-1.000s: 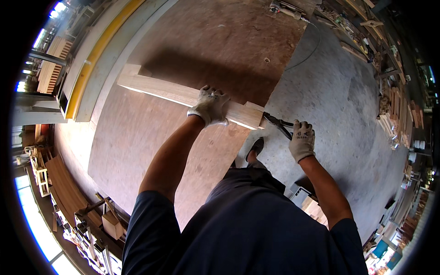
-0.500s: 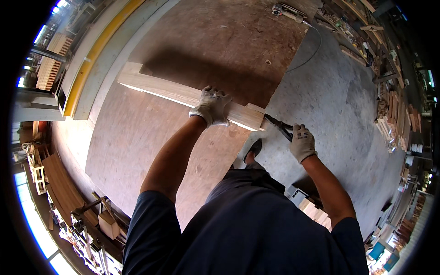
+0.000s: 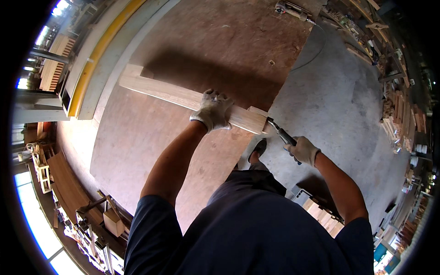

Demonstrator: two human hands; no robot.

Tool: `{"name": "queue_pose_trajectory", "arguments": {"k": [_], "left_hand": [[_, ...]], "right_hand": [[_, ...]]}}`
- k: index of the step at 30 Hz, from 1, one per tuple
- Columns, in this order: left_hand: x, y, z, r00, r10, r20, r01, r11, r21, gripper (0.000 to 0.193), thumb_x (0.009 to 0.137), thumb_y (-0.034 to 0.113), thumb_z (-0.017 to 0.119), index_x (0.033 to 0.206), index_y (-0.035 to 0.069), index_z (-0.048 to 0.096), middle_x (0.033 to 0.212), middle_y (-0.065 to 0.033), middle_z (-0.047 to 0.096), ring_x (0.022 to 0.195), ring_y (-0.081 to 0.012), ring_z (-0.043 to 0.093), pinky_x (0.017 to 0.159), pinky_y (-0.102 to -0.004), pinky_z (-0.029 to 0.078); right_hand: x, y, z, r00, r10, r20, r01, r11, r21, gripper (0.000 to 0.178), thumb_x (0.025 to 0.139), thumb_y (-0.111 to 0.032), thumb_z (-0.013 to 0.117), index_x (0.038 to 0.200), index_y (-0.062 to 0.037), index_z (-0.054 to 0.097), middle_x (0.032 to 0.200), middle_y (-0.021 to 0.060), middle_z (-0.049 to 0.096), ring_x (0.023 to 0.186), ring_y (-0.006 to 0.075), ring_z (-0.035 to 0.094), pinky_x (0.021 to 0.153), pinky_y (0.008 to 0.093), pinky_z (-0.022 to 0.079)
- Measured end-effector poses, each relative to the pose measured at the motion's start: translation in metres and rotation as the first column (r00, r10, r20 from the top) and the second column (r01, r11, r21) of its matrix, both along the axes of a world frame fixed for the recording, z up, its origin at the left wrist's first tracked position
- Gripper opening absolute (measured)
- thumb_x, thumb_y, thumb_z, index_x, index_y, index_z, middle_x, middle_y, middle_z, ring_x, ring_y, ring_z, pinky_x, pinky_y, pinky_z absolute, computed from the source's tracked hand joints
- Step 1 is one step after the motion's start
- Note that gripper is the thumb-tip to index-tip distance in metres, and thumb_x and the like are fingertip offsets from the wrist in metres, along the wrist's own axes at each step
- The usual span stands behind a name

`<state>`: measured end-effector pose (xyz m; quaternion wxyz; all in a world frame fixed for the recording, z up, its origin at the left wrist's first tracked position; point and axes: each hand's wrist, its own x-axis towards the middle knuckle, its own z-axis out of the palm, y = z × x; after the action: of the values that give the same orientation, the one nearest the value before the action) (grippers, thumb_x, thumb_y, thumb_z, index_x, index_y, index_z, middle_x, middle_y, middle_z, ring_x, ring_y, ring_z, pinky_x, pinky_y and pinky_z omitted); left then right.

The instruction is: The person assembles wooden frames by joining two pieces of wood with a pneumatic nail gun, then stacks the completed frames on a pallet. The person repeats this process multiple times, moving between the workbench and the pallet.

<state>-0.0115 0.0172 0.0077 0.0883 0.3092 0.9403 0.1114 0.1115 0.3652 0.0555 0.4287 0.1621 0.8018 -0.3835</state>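
Observation:
A pale wooden piece (image 3: 167, 90), a long rail with short blocks at both ends, lies on a brown worktop. My left hand (image 3: 213, 110), in a light work glove, grips the rail right of its middle, fingers over the far edge. My right hand (image 3: 302, 150), gloved too, is closed round the dark handles of a pair of pliers (image 3: 285, 135). The pliers' jaws meet the right end of the wooden piece, beside its short block (image 3: 258, 111). What the jaws hold is too small to make out.
The brown worktop (image 3: 137, 151) ends at a slanting edge, with grey concrete floor (image 3: 330, 101) to the right. A power or air tool (image 3: 292, 10) with a hose lies at the far edge. A yellow-striped beam (image 3: 85, 85) runs along the left. Stacked timber (image 3: 396, 117) stands at right.
The pliers' handles have come together in my right hand, which has turned and dropped slightly. Their jaws now touch the wood's end. My left hand keeps its grip; the whole view has shifted slightly.

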Motion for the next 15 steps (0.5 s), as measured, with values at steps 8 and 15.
{"name": "queue_pose_trajectory", "arguments": {"k": [8,15], "left_hand": [[-0.001,0.004,0.008,0.999,0.012,0.036,-0.009,0.998,-0.063,0.081,0.052,0.047,0.093,0.122,0.015,0.068,0.126,-0.0162,0.065,0.128,-0.0381,0.053,0.117,-0.053,0.03],[-0.005,0.005,0.009,0.998,-0.003,0.067,0.01,0.995,-0.1,0.082,0.052,0.048,0.094,0.123,0.015,0.068,0.127,-0.0161,0.065,0.128,-0.0377,0.053,0.115,-0.0524,0.032]], "right_hand": [[0.054,-0.003,-0.101,0.941,-0.32,-0.108,0.27,0.906,-0.326,0.02,0.099,-0.022,0.068,0.103,-0.0023,0.069,0.077,0.0011,0.065,0.065,0.0107,0.06,0.061,0.0303,0.051],[0.079,-0.029,-0.111,0.801,-0.589,0.107,0.546,0.645,-0.535,0.026,0.099,-0.024,0.069,0.11,0.0,0.072,0.091,0.0052,0.072,0.077,0.0142,0.065,0.07,0.0327,0.052]]}}
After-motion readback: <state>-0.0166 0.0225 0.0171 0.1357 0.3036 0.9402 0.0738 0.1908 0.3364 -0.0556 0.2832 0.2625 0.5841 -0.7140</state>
